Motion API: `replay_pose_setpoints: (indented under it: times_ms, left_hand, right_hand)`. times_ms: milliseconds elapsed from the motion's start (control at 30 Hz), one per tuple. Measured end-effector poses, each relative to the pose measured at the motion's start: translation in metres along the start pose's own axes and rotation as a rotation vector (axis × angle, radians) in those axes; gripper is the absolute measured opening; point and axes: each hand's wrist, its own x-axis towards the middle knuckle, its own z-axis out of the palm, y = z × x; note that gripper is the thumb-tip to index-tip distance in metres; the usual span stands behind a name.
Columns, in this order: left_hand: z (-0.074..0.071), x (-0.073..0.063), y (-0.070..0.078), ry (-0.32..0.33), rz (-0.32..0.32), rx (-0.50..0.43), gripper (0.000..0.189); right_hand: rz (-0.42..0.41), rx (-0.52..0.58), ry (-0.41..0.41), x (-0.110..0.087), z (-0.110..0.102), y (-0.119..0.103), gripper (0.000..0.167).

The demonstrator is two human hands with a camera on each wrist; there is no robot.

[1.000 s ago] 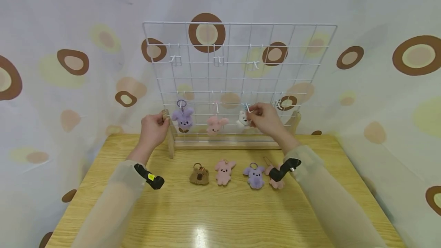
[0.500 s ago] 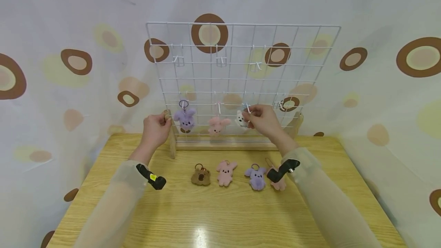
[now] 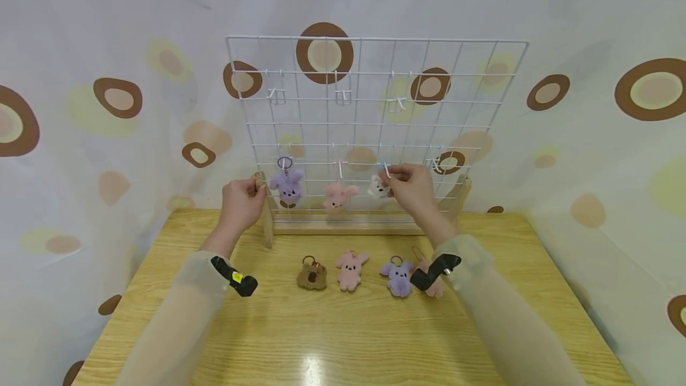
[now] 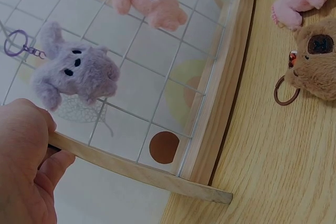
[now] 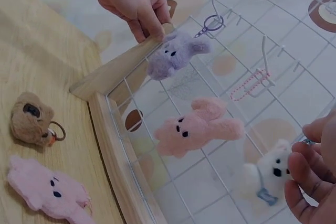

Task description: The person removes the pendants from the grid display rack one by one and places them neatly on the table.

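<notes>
My left hand (image 3: 242, 204) grips the top of the wooden side post (image 4: 136, 169) of a white wire grid rack (image 3: 354, 124). At a lower hook, my right hand (image 3: 415, 189) pinches the ring or chain of a white plush keychain (image 5: 269, 174) with a blue bow. The fingers partly hide that plush and its ring, so I cannot tell whether the ring lies over the hook. Left of it hang a pink plush keychain (image 3: 337, 196) on a beaded loop and a purple plush keychain (image 3: 287, 186) on a purple ring.
On the wooden table (image 3: 321, 332) lie a brown plush keychain (image 3: 312, 276), a pink one (image 3: 350, 271), a purple one (image 3: 399, 279) and another pink one (image 3: 435, 288), partly covered by the right wrist camera. Bare hooks (image 3: 396, 103) sit higher on the grid. A patterned cloth stands behind.
My right hand keeps its pinch and shifts only slightly; the white plush moved a little left, then back right. My left hand stays on the post.
</notes>
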Motion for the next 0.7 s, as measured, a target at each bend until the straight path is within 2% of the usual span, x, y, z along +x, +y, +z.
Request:
replay_pose_setpoints:
  times_ms: [133,300,400,533,700]
  left_hand:
    - [0.000,0.000,0.000,0.004,0.002,-0.005,0.019]
    - [0.001,0.000,0.000,-0.010,-0.003,-0.010,0.020]
    - [0.001,0.000,0.000,-0.005,0.001,-0.008,0.020]
    - [0.001,0.001,0.000,0.004,0.012,-0.001,0.019]
    - [0.000,0.000,0.001,-0.003,0.012,-0.005,0.019]
  right_hand:
    - [0.004,0.083,0.023,-0.001,0.006,0.003,0.034]
    - [0.061,0.152,0.048,-0.002,0.012,0.005,0.035]
    - [0.055,0.121,0.078,-0.002,0.014,0.004,0.035]
    - [0.001,0.072,0.127,0.000,0.017,0.003,0.033]
    - [-0.032,0.075,0.109,0.001,0.018,0.002,0.033]
